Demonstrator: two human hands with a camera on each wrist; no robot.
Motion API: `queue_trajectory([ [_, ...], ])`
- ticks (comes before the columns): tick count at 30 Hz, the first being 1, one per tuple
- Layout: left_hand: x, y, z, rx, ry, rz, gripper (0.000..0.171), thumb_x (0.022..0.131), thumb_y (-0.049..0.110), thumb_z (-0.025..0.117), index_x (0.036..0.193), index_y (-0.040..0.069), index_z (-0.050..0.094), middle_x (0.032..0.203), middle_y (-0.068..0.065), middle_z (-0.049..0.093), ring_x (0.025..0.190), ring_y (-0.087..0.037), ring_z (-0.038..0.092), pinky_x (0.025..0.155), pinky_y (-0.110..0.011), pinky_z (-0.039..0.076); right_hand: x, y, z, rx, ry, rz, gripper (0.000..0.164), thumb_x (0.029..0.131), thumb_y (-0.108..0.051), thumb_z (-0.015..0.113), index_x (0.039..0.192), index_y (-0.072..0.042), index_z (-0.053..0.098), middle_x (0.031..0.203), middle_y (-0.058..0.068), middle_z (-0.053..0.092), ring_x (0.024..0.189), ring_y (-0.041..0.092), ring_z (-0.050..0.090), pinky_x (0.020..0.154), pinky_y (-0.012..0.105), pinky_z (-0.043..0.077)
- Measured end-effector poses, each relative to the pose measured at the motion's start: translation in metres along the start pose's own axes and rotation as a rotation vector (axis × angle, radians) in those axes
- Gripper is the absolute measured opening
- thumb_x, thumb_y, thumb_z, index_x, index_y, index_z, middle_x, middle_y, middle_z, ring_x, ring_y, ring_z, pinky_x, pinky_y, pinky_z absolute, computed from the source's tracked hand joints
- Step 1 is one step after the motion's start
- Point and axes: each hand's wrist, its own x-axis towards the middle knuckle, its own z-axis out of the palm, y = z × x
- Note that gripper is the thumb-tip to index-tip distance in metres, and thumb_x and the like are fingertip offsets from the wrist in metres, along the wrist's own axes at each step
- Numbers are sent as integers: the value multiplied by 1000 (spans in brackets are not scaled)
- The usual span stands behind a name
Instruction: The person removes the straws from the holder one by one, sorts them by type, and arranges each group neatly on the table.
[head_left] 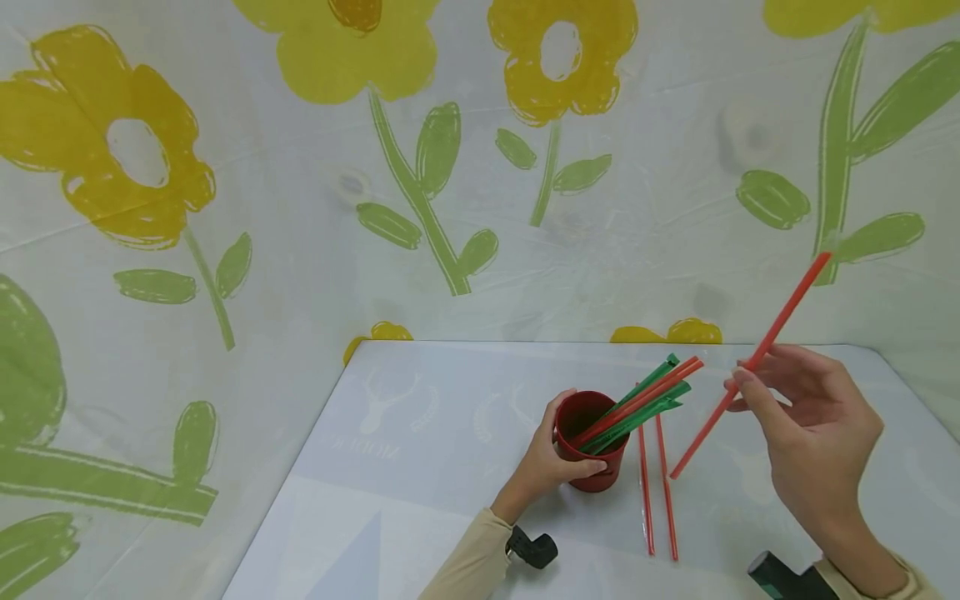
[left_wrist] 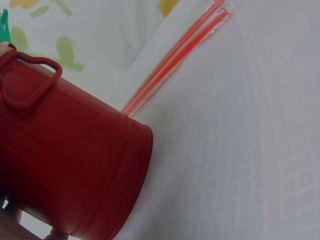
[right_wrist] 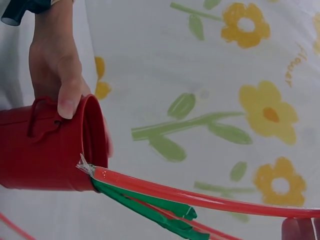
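Observation:
My left hand [head_left: 540, 468] grips a red cup [head_left: 609, 479] at its side, with the thumb near the rim. The cup has a small wire handle [left_wrist: 50, 62], visible in the left wrist view. Red straws [head_left: 667, 379] and green-wrapped straws [head_left: 637, 421] stick out of the cup, leaning to the right. To the right of them, my right hand [head_left: 825, 433] pinches a single red straw [head_left: 791, 308] between thumb and fingers, its upper end tilted right. In the right wrist view, clear wrapper [right_wrist: 85, 165] shows at that straw's end, overlapping the cup's rim.
Two red straws [head_left: 667, 500] lie side by side on the white table [head_left: 420, 442], just right of the cup. Behind the table's far edge hangs a white sheet [head_left: 660, 250] printed with yellow flowers. Dark wrist cameras [head_left: 534, 548] sit on both wrists.

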Motion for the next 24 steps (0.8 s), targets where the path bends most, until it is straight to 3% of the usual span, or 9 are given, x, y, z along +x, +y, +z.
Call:
queue_trajectory([
  [11,0,0,0,6,-1,7,85,79,19,75,146,16,23,140,-14,40,128,-36,36,93,-34,47,-2,-2,-5,-457,-2,147,43,79,15,65,121,7,56,97,6,67,76,9,66,65,16,52],
  [24,-1,1,1,-11,-1,3,85,78,18,75,146,14,24,140,-14,40,128,-37,36,93,-36,47,-7,6,-12,-576,-18,211,41,82,7,67,122,0,58,97,-3,65,76,4,65,63,12,50],
])
